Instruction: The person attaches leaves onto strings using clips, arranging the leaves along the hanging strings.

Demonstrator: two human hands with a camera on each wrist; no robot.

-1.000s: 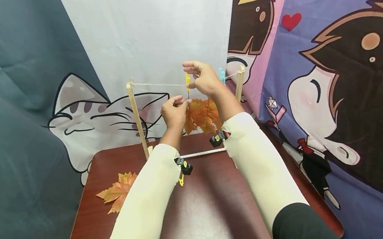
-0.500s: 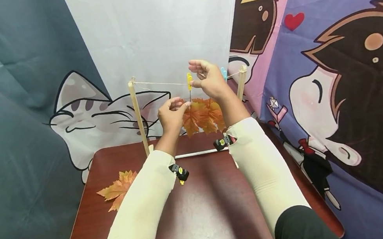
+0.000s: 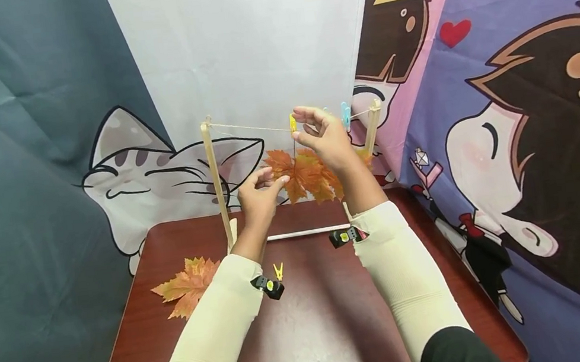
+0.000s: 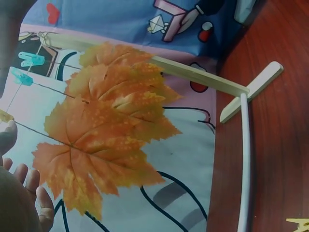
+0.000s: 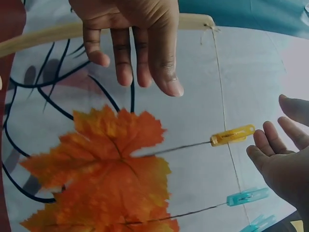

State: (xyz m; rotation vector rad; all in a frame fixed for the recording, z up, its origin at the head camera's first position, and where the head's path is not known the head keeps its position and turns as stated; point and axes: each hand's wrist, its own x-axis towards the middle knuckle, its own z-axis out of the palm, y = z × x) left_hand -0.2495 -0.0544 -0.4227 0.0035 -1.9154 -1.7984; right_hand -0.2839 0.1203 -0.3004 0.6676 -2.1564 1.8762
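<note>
A yellow clothespin (image 3: pixel 292 123) clips the dark stem of an orange maple leaf (image 5: pixel 111 150) to the string (image 5: pixel 223 96). My right hand (image 3: pixel 325 138) is beside this clothespin, fingers loosely bent; the right wrist view shows a small gap between them. Lower and to the left is my left hand (image 3: pixel 258 193), its thumb and fingers spread with nothing between them, near the leaf's left edge. Two blue clothespins (image 4: pixel 31 59) hold further maple leaves (image 4: pixel 116 55) on the string's right part; the leaves overlap.
The string runs between two wooden posts (image 3: pixel 217 183) joined low down by a white rod (image 3: pixel 306 232). On the brown table (image 3: pixel 307 334) lie another maple leaf (image 3: pixel 189 285) at the left and a yellow clothespin (image 3: pixel 279 272) near the left wrist. Printed cloth (image 3: pixel 258 47) hangs behind.
My left hand has let go of the leaf's stem and moved down and left. The right hand has come slightly away from the yellow clothespin, which stays on the string with the leaf hanging.
</note>
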